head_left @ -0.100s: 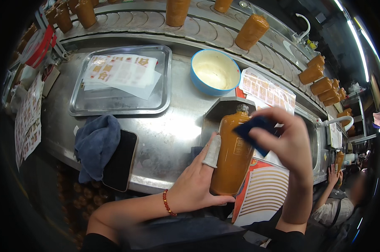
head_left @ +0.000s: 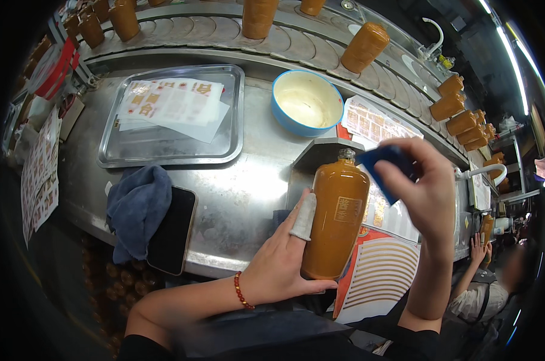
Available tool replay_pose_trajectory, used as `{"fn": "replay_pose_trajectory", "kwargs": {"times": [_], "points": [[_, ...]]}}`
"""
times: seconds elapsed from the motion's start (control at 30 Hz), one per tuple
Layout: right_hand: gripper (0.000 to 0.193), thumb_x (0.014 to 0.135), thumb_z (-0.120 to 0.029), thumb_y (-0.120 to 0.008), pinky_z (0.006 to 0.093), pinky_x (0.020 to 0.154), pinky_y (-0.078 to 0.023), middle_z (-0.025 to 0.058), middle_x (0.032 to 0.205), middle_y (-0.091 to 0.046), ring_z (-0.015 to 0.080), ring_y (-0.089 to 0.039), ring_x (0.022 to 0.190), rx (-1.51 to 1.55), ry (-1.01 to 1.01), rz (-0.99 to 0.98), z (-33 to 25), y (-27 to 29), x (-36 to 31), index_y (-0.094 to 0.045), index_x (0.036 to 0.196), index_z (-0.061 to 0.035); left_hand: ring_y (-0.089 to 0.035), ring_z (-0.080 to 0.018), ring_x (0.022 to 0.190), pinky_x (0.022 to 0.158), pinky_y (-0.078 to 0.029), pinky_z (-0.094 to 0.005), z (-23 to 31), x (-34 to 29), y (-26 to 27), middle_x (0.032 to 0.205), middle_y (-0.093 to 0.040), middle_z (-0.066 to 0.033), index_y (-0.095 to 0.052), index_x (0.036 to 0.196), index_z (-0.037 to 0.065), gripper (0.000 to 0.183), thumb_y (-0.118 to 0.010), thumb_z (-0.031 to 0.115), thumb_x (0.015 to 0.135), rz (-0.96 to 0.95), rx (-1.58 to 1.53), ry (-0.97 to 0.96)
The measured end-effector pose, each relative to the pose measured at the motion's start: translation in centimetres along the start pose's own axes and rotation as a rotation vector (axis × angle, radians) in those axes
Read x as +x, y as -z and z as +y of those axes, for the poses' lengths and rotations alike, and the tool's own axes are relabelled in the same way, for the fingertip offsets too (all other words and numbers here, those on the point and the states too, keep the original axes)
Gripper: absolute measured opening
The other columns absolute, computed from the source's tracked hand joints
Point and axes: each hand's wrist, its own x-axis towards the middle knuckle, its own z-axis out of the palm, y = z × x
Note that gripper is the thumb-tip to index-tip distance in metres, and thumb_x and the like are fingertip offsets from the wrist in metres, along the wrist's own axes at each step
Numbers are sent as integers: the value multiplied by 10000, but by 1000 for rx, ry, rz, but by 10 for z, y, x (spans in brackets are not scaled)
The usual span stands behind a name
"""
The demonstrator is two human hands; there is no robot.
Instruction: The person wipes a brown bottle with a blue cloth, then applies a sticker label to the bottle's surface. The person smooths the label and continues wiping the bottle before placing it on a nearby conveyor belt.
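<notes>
A glossy brown bottle (head_left: 329, 240) with a short clear neck lies tilted back against a metal rest (head_left: 313, 155). On its front is a small rectangular gold decal (head_left: 348, 209). My left hand (head_left: 278, 262) grips the bottle from the left, its thumb under the base; a pale cover wraps one finger. Up by the bottle's shoulder, my right hand (head_left: 429, 189) pinches a flat dark blue scraper (head_left: 383, 174), apart from the decal. Decal sheets (head_left: 377, 129) and a sheet of gold curved strips (head_left: 383, 274) lie right of the bottle.
A blue-rimmed bowl (head_left: 308, 102) stands behind the bottle. To the left are a metal tray (head_left: 230, 144) with sheets, a blue cloth (head_left: 140, 210) and a phone (head_left: 175, 231). Several brown bottles stand on the conveyor (head_left: 194, 30). A co-worker (head_left: 480, 295) is at far right.
My right hand has moved right, taking the scraper off the bottle's front, so the decal now shows in full. My left hand keeps its hold on the bottle.
</notes>
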Motion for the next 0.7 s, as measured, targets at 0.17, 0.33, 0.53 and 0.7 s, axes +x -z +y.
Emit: {"fn": "replay_pose_trajectory", "kwargs": {"times": [0.17, 0.33, 0.53, 0.7], "points": [[211, 875, -70, -781, 245, 703, -574, 42, 929, -730, 96, -697, 827, 75, 7, 16, 20, -3, -9, -747, 1074, -11, -289, -473, 1529, 1233, -335, -431, 4, 6, 0, 1682, -122, -330, -38, 1631, -77, 1399, -931, 489, 714, -9, -19, 42], [229, 879, -75, -785, 241, 706, -554, 51, 897, -721, 87, -675, 819, 175, -5, -29, 30, 2, -31, -737, 1089, 1, -283, -471, 1533, 1246, -312, -441, 11, 17, -5, 1679, -136, -329, -29, 1633, -71, 1414, -947, 463, 699, -19, -18, 33], [214, 887, -48, -778, 232, 725, -562, 38, 940, -739, 73, -679, 834, 335, -85, -59, 41, 44, -36, -738, 1083, 29, -289, -475, 1527, 1239, -311, -450, 37, 34, -14, 1656, -181, -344, -35, 1630, -82, 1434, -969, 441, 675, -15, 40, 22], [295, 826, -54, -815, 315, 733, -534, 59, 909, -711, 171, -667, 828, 137, 226, 118, 68, 104, -37, -774, 1118, -69, -337, -454, 1501, 1227, -322, -459, 77, 52, -37, 1621, -259, -324, -92, 1620, -86, 1391, -981, 408, 670, -49, 56, 64]]}}
